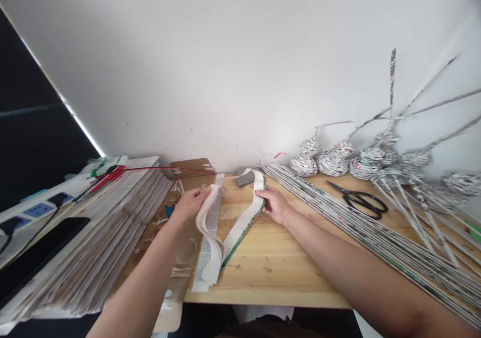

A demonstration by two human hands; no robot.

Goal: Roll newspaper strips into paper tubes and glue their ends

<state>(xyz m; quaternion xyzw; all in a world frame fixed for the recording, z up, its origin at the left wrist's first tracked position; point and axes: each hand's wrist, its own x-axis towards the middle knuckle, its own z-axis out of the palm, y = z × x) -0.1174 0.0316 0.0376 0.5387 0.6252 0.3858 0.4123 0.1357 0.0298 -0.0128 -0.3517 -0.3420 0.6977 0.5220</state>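
Near the middle of the wooden table (270,278), my left hand (193,203) is closed on a bundle of long paper strips (205,215), which curve down toward the table's front edge. My right hand (275,203) pinches a white strip with a green edge (244,225); it bends over at the top and slants down to meet the other strips at the bottom. Beneath the bundle lies a flat printed strip (201,273). Just behind the strips sits a dark grey block (245,179).
A tall paper stack (108,248) with a phone (41,253) and power strip (41,207) stands left. On the right are rolled paper sticks (338,218), black scissors (363,202) and several woven paper gourds (332,162). A white wall rises behind.
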